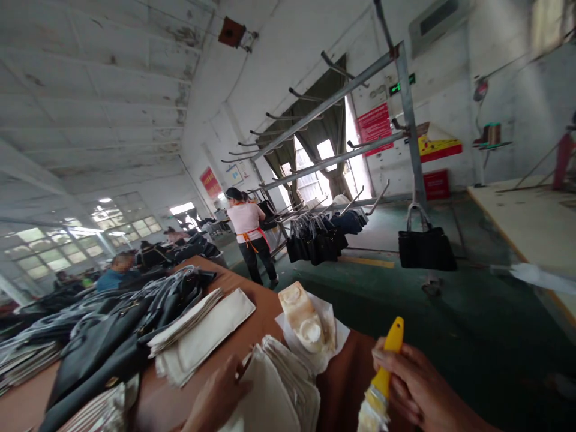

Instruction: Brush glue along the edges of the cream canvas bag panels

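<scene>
My right hand (pixel 411 381) is wrapped round the yellow handle of a paintbrush (pixel 394 345), its pale-coated bristles pointing down. At the bottom middle, my left hand (pixel 220 393) has its fingers bent and closed at the left edge of a stack of cream fabric pieces (pixel 265 390), seemingly pinching the top piece. Just beyond that stack, a cut-open plastic container (pixel 297 306) crusted with pale paste lies on a white sheet (pixel 337 324). More folded cream fabric pieces (pixel 211 336) rest to the left on the brown table (pixel 243 282).
Black bags with grey handles (pixel 112 324) are heaped along the table's left side. Ahead stands a metal rack (pixel 333 114) with black bags (pixel 315 243) hanging low, one bag (pixel 425 247) at its right end. A person (pixel 249 225) stands beside it. A pale worktable (pixel 526 222) is at right.
</scene>
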`<state>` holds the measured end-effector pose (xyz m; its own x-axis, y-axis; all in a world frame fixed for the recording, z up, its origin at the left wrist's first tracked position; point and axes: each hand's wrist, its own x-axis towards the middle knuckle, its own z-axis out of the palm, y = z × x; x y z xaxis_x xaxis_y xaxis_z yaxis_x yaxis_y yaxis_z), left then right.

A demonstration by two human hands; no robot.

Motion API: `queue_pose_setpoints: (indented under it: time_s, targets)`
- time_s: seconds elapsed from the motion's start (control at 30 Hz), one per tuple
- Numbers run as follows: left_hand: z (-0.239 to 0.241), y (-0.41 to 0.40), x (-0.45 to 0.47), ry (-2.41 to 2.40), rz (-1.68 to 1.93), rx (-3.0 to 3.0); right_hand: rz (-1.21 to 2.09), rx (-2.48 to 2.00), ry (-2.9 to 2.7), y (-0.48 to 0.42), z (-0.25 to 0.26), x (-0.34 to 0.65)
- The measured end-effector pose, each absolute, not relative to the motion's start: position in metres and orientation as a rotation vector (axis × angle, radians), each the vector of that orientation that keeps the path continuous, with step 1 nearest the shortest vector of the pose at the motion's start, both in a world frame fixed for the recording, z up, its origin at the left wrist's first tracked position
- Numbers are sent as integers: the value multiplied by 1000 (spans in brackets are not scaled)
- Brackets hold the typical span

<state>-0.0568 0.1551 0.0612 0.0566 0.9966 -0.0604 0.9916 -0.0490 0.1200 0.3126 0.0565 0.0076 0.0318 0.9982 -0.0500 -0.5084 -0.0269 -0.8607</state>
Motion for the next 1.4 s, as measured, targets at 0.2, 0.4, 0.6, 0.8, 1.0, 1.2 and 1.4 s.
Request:
queue_pose_setpoints:
  time_s: [0.2, 0.4, 0.6, 0.8, 1.0, 1.2, 1.4]
  targets:
    - [90, 112, -40, 1925, 122, 2198, 1445, -759, -667, 58, 4, 317]
    - [81, 64, -7, 2011, 240, 2124, 1440, -639, -680, 59, 27, 313]
    - [72, 39, 18, 1791, 491, 2001, 1386, -559, -843, 65, 53, 293]
    - [59, 28, 22, 1752, 668, 1910, 1244, -701, -1119, 67, 48, 271]
    - [56, 23, 27, 1696, 711, 1819, 1033, -745, -1354, 60, 60, 256]
    - [47, 21, 29, 1656, 686, 1826, 898, -672, -1458, 74, 48, 238]
    - [42, 21, 30, 1570, 704, 1674, 712, -705, -1488, 72, 60, 250]
